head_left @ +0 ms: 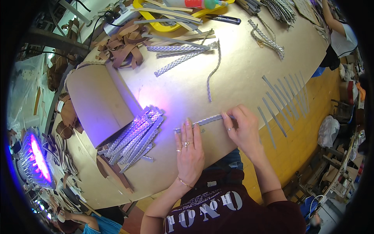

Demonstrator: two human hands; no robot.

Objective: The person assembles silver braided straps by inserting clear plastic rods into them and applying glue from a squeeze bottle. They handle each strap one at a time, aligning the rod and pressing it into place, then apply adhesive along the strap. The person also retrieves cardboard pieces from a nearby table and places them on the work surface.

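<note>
A narrow silvery-grey braided strap (210, 120) lies across the table in front of me. My left hand (190, 154) rests on its left part, with the fingers stretched out flat. At the strap's right end my right hand (243, 128) pinches it between thumb and fingers. Left of my left hand is a pile of similar braided straps (134, 138), lit violet and partly under a curved tan sheet (99, 99). Several thin flat grey strips (276, 102) lie side by side to the right of my right hand, along the table edge.
A thin braided cord (214, 76) and loose braids (177, 64) lie farther back. Behind them are brown leather strips (126, 46), a yellow tray (167, 26) and a dark cutter knife (224, 18). A violet-glowing lamp (37, 158) stands at left. Other people (344, 37) are nearby.
</note>
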